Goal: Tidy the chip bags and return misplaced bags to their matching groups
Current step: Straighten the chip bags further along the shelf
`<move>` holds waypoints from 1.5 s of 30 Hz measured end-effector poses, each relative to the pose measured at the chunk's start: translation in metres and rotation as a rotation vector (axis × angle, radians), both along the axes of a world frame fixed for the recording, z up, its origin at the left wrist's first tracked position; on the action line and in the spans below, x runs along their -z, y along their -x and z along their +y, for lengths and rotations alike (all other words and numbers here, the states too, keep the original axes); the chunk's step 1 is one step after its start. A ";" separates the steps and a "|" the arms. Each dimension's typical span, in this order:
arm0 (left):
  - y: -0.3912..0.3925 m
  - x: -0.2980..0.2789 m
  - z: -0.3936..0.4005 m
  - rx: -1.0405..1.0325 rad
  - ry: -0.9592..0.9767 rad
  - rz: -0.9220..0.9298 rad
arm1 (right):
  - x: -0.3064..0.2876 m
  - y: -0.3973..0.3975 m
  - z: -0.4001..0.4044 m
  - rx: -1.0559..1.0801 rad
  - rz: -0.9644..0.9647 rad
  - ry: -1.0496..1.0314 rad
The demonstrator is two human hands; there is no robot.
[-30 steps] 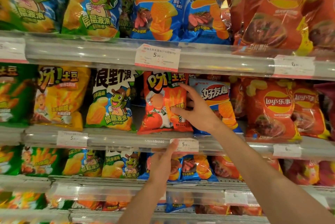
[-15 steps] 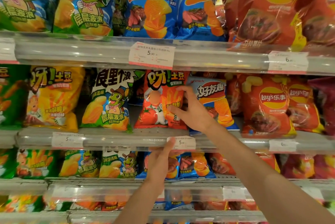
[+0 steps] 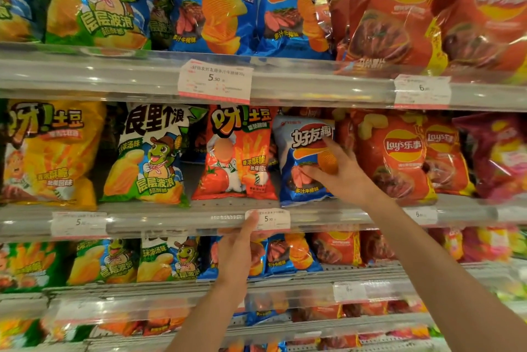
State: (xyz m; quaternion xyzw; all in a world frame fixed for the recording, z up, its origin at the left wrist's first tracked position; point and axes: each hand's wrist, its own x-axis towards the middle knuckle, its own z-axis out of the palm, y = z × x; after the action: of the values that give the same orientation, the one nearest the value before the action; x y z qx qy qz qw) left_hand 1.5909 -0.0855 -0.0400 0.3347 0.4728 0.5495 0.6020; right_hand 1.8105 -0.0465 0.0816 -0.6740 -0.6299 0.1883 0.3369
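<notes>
A blue chip bag (image 3: 302, 157) stands on the middle shelf between a red tomato-flavour bag (image 3: 236, 152) and red Lay's bags (image 3: 399, 152). My right hand (image 3: 339, 172) lies on the blue bag's front right side, fingers spread across it, thumb low on its face. My left hand (image 3: 236, 254) rests lower, its thumb touching the middle shelf's clear front rail (image 3: 171, 220) beside a price tag (image 3: 271, 219). More blue bags of the same brand (image 3: 214, 4) stand on the top shelf.
Green frog-print bags (image 3: 148, 157) and a yellow bag (image 3: 48, 152) fill the middle shelf's left. A purple bag (image 3: 496, 155) sits far right. Lower shelves hold green, blue and red bags. Clear rails with price tags (image 3: 215, 80) front each shelf.
My right hand has moved right from the edge of the red tomato bag onto the blue bag's face. The blue bag now stands more upright. My left hand stays at the rail.
</notes>
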 end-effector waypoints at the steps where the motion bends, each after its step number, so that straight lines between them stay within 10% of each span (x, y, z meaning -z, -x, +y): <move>1: 0.000 0.001 0.001 -0.004 0.000 0.004 | 0.004 -0.002 0.002 -0.025 0.012 0.016; 27: -0.001 0.004 0.002 -0.027 0.017 -0.001 | 0.034 0.009 0.010 0.134 0.249 -0.465; 45: 0.002 -0.002 -0.005 -0.024 -0.008 0.121 | 0.050 0.021 -0.012 0.161 -0.116 -0.446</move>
State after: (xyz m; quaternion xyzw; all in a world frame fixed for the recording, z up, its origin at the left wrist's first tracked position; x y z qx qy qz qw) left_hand 1.5886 -0.0908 -0.0381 0.3643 0.5101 0.5373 0.5643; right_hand 1.7896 -0.0583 0.0316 -0.6405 -0.6186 -0.0219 0.4545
